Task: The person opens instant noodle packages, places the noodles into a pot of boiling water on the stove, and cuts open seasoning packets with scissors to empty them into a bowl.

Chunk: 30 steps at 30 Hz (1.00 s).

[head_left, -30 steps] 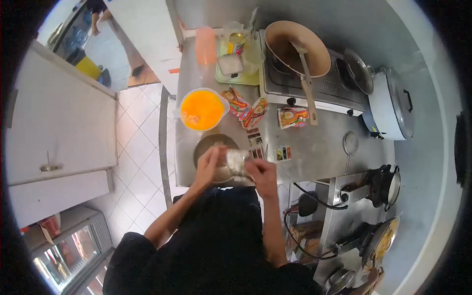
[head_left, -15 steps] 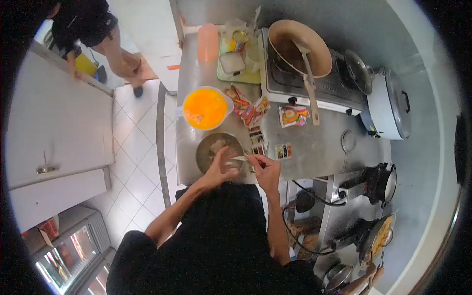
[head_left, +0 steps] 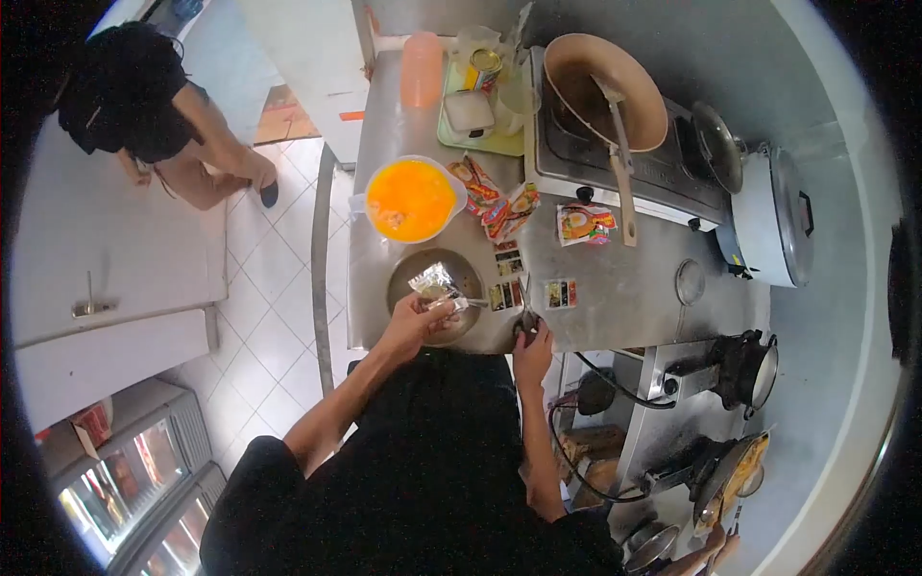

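My left hand [head_left: 411,328] is closed on a silver foil sachet [head_left: 436,282], which it holds over a metal bowl [head_left: 397,274] at the table's front edge. Inside the bowl, the contents are mostly hidden by the hand and the foil. My right hand [head_left: 532,351] grips the dark handles of a pair of scissors [head_left: 525,322], whose blades point away from me along the table. Close by lie several small seasoning packets [head_left: 505,295], one of them a separate packet [head_left: 560,294] to the right of the scissors.
Behind the bowl stands a jug of beaten egg [head_left: 413,200]. Red noodle wrappers [head_left: 512,212] and another red packet [head_left: 584,225] lie nearby. A frying pan [head_left: 648,101] sits on the stove, its handle overhanging the front. A person [head_left: 144,96] walks at the upper left.
My right hand has moved from beside the left hand down to the scissors. The left hand now shows a shiny sachet over the bowl. The other person has come further into the room.
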Each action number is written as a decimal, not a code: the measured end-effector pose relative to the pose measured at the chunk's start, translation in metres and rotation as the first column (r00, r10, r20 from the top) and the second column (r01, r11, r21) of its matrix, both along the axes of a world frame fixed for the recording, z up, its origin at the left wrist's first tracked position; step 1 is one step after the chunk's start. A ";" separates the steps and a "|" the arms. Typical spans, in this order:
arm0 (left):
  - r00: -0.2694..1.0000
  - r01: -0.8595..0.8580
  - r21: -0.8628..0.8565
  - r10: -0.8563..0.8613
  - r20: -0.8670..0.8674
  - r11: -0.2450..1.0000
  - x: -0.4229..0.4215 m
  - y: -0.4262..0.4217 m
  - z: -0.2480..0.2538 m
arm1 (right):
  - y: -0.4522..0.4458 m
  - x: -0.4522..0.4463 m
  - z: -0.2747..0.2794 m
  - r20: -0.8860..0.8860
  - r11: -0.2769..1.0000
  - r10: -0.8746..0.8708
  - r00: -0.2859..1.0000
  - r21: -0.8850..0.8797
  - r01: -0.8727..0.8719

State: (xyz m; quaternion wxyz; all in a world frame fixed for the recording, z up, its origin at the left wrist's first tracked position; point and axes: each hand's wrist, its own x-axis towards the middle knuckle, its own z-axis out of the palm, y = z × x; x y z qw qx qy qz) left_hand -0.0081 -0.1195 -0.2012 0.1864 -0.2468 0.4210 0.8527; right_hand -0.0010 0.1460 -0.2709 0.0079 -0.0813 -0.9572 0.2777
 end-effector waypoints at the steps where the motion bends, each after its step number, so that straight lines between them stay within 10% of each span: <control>1: 1.000 -0.003 -0.033 0.003 -0.001 0.999 -0.001 0.000 -0.001 | 0.000 -0.001 -0.001 0.005 1.000 0.004 1.000 -0.001 -0.004; 4: 0.999 -0.050 -0.046 0.049 -0.010 0.998 0.001 0.003 0.004 | 0.008 -0.002 -0.010 0.118 0.998 -0.030 0.993 0.055 0.023; 5: 0.999 -0.043 -0.044 0.043 -0.007 0.998 0.002 0.003 0.004 | 0.010 0.000 -0.014 0.252 0.865 -0.195 0.948 -0.412 0.287; 7: 0.999 -0.024 -0.084 0.022 -0.028 0.996 0.000 0.003 0.005 | 0.022 0.000 -0.002 0.596 0.049 -0.162 0.786 -0.791 0.610; 8: 0.999 -0.025 -0.079 0.022 -0.029 0.997 -0.001 0.003 0.006 | 0.025 0.005 0.004 0.595 0.052 -0.165 0.787 -0.791 0.609; 10: 0.997 -0.056 -0.090 0.051 -0.057 0.994 -0.002 0.003 0.008 | 0.026 0.018 0.025 0.675 -0.607 0.162 0.720 -0.507 0.612; 12: 0.998 -0.052 -0.096 0.047 -0.053 0.994 -0.003 0.002 0.006 | 0.008 0.029 0.070 0.360 -0.411 0.411 0.838 -0.747 0.523; 15: 0.998 -0.024 -0.119 0.017 -0.062 0.993 -0.004 0.001 0.009 | -0.021 0.031 0.096 0.435 -0.146 0.462 0.773 -0.822 0.550; 17: 0.997 -0.011 -0.134 0.001 -0.074 0.991 -0.003 0.003 0.010 | -0.051 0.036 0.103 0.252 0.566 0.428 0.868 -0.824 -0.040; 30: 0.991 -0.042 -0.172 0.019 -0.136 0.984 0.007 -0.003 0.005 | -0.081 0.023 0.111 0.436 0.742 0.448 0.780 -0.668 -0.053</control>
